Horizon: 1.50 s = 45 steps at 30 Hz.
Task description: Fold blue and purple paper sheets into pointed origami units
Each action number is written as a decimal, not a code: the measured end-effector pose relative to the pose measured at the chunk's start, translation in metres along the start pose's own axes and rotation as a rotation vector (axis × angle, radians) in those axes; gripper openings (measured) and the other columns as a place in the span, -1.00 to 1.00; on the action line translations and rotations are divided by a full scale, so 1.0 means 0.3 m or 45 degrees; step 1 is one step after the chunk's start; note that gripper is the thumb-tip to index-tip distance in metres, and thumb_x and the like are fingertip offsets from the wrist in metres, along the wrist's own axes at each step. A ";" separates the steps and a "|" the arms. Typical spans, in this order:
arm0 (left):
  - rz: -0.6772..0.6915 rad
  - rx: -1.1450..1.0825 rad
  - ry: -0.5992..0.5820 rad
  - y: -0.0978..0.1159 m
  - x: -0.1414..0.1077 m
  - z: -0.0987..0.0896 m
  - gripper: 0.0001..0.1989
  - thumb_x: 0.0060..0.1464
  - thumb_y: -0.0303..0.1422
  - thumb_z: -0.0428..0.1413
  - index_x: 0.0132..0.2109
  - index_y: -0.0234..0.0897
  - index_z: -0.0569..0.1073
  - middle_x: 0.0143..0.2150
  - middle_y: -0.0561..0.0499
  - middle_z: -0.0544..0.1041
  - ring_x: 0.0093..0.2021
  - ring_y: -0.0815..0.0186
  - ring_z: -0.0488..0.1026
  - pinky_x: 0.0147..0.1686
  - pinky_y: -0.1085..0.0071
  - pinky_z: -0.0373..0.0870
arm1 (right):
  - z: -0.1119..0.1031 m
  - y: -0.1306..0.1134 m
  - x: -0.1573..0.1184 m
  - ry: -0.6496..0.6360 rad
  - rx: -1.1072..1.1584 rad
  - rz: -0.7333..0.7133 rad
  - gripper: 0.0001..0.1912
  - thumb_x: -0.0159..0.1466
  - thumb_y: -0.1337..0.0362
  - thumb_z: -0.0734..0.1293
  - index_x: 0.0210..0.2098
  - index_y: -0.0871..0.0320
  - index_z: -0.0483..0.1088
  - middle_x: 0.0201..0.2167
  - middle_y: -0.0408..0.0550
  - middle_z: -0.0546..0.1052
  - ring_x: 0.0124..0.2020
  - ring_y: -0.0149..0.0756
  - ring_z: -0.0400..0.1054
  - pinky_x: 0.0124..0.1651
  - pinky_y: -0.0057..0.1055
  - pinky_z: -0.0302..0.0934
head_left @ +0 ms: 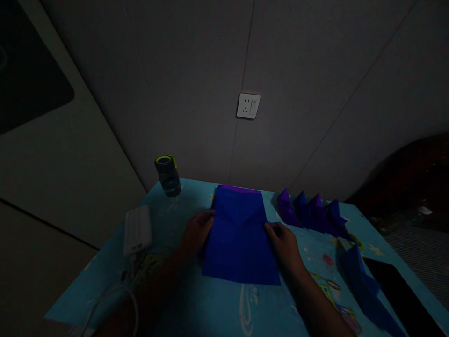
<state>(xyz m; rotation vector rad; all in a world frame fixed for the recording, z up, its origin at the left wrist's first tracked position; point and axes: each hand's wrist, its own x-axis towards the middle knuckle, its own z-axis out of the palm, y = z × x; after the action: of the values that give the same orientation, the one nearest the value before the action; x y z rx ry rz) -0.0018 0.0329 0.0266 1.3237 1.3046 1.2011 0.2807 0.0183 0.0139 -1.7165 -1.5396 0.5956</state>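
A blue sheet of paper (241, 238) lies in front of me, faint crease lines running across its upper half. Purple paper (240, 189) peeks out beneath its far edge. My left hand (197, 230) pinches the sheet's left edge between thumb and fingers. On the opposite edge, my right hand (283, 241) grips the paper the same way, fingers curled. Folded paper boats, purple (288, 210) and blue (336, 217), stand in a row at the back right. A larger blue paper boat (365, 285) sits nearer, right of my right forearm.
The table (196, 304) has a blue patterned cover and meets a wall with a socket (248, 106). A water bottle (168, 177) stands at the back left. Nearer is a white power bank (138, 230) with a cable (135, 299). A dark flat device (403, 292) lies at the right.
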 end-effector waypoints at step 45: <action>0.181 -0.058 0.022 0.020 -0.024 0.004 -0.76 0.04 -0.27 0.08 -0.29 -0.18 0.64 0.05 -0.03 0.54 0.03 0.14 0.47 -0.02 0.23 0.44 | -0.071 -0.102 -0.051 -0.552 1.070 0.379 -0.23 -0.02 0.10 0.56 0.14 0.04 0.30 -0.23 -0.02 0.62 -0.27 -0.12 0.54 -0.17 -0.17 0.42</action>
<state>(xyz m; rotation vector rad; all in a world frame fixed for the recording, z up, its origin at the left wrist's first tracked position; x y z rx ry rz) 0.0006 0.0256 0.0321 1.3948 1.2040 1.3344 0.2750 -0.0010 0.0486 -1.1850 -1.0340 1.5873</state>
